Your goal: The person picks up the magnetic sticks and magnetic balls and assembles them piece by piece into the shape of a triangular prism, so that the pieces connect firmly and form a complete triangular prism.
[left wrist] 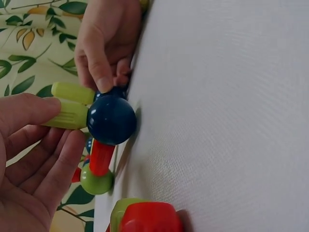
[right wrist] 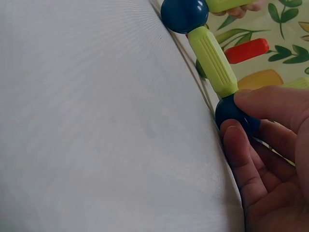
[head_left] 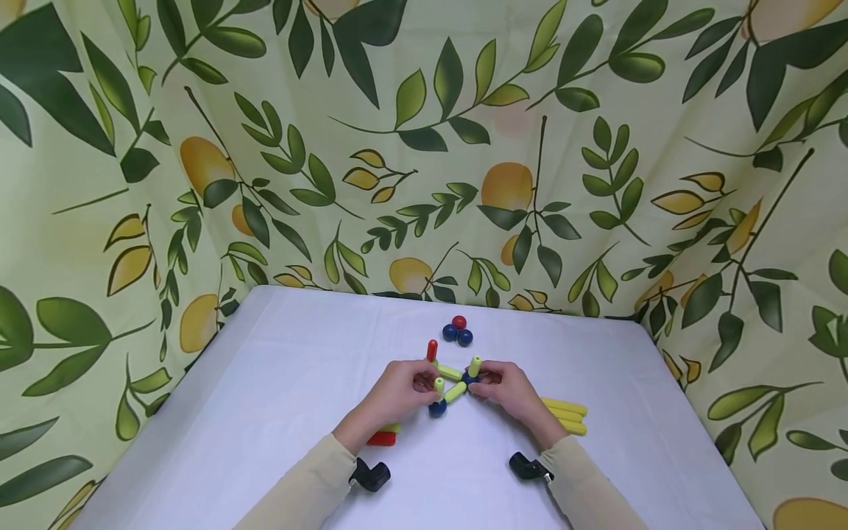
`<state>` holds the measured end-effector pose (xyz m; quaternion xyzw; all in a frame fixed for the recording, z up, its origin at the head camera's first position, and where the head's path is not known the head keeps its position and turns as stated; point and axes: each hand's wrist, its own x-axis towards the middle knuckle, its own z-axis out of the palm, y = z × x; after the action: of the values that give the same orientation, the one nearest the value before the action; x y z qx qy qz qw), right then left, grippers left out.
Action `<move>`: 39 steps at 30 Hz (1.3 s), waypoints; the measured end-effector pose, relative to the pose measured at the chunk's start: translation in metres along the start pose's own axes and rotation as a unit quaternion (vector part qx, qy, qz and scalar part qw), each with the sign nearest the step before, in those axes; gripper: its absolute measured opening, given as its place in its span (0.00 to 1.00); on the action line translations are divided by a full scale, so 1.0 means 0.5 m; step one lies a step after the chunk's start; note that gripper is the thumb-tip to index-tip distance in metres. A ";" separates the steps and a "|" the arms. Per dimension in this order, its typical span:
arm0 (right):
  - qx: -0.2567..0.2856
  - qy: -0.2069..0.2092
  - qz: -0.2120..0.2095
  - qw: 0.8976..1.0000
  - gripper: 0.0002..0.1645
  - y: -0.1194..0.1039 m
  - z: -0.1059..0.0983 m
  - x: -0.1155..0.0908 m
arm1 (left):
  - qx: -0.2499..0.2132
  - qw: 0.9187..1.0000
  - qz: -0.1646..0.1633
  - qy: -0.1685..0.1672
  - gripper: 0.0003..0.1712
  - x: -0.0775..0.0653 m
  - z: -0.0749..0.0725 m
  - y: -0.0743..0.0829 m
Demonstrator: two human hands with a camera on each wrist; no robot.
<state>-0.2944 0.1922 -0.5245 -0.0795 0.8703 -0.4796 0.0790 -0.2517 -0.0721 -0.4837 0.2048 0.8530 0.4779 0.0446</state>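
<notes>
On the white table stands a frame of light green rods (head_left: 456, 391) and balls. Its near corner is a blue ball (head_left: 437, 408) with a light green upright rod (left wrist: 70, 115), which my left hand (head_left: 397, 391) pinches between thumb and fingers. My right hand (head_left: 511, 391) pinches the blue ball (right wrist: 236, 115) at the right corner, from which another upright green rod (head_left: 475, 366) rises. A red rod (head_left: 432, 350) stands upright at the far left corner, above a green ball (left wrist: 96, 180). Another red rod (left wrist: 101, 158) joins the near blue ball to that green ball.
Behind the frame, a red ball (head_left: 459, 322) and two blue balls (head_left: 450, 333) sit together. Several yellow rods (head_left: 566, 416) lie by the right forearm. A red rod (head_left: 381, 439) and a green one lie beside the left wrist. Leaf-patterned cloth (head_left: 424, 221) surrounds the table.
</notes>
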 end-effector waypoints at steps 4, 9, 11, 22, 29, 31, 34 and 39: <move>-0.003 0.003 0.001 1.000 0.20 -0.003 0.000 -0.001 | 0.002 1.000 -0.002 0.004 0.11 -0.001 0.003 -0.001; 0.003 0.002 0.007 1.000 0.20 -0.004 0.003 -0.001 | 0.003 1.000 -0.002 0.000 0.11 -0.002 0.005 0.003; 0.004 0.000 0.005 1.000 0.19 -0.003 0.003 -0.001 | 0.006 1.000 -0.004 0.000 0.11 -0.003 0.007 0.005; -0.001 -0.002 0.000 1.000 0.18 -0.001 0.001 -0.001 | 0.082 0.996 -0.007 -0.022 0.15 -0.011 0.023 -0.005; -0.022 -0.016 0.007 1.000 0.17 -0.013 -0.009 -0.011 | 0.123 0.992 -0.028 -0.018 0.12 -0.009 0.029 0.000; -0.031 -0.027 0.001 0.999 0.17 -0.018 -0.011 -0.018 | 0.123 0.992 -0.036 -0.020 0.12 -0.011 0.025 0.002; -0.055 -0.054 -0.019 0.997 0.17 -0.024 -0.015 -0.030 | 0.121 0.991 -0.051 -0.026 0.12 -0.013 0.013 0.003; -0.080 -0.116 -0.034 0.989 0.18 -0.036 -0.043 -0.046 | 0.104 0.992 -0.063 -0.042 0.14 -0.015 -0.005 -0.003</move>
<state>-0.2755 0.2053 -0.4966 -0.1704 0.8877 -0.3984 0.1558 -0.2458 -0.0779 -0.4843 0.1741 0.9068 0.3735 0.0893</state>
